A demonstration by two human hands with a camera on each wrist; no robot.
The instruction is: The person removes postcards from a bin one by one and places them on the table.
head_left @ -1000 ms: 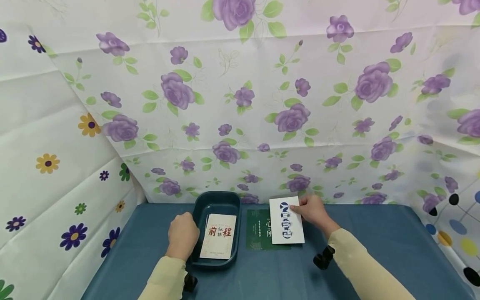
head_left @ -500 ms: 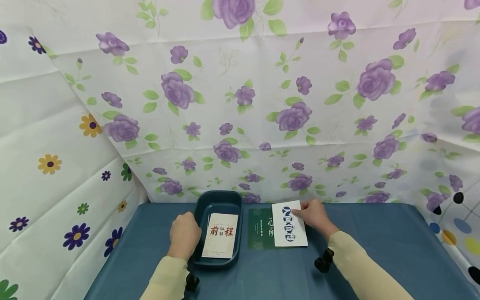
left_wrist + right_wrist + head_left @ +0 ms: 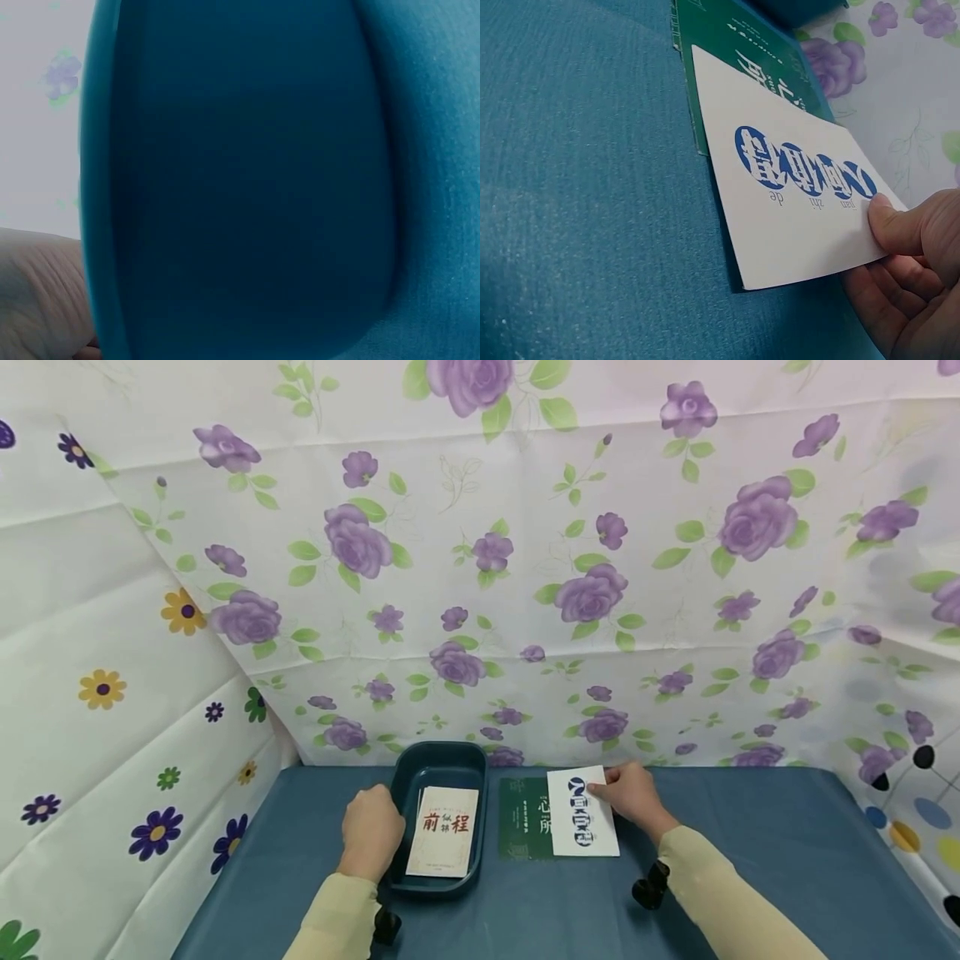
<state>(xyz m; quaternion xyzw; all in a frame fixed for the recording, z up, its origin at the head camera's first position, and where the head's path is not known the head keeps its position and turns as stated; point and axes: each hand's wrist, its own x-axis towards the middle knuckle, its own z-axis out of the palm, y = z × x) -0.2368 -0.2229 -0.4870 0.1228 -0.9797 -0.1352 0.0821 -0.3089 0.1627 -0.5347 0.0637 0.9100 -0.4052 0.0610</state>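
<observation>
My right hand (image 3: 633, 793) pinches a white card (image 3: 583, 827) with blue round-backed characters by its right edge, thumb on top and fingers beneath. In the right wrist view the card (image 3: 780, 232) bends slightly and overlaps a green card (image 3: 720, 45) with white lettering. My left hand (image 3: 371, 831) grips the left rim of a dark blue rectangular tray (image 3: 480, 827), its fingers curled at the edge. Inside the tray lie cream cards (image 3: 441, 852), the top one with red and black characters. The tray's outer wall (image 3: 247, 180) fills most of the left wrist view.
A blue cloth (image 3: 540, 910) covers the table. Behind it hangs a white sheet (image 3: 517, 527) with purple roses, and another sheet (image 3: 97, 610) with daisies stands at the left. A dotted sheet (image 3: 915, 785) borders the right side. Black wrist cameras (image 3: 651, 887) sit at both cuffs.
The white card, pinched in my right hand, has dropped slightly toward the table's front over the green card and tilted a little. My left hand stays on the tray's rim.
</observation>
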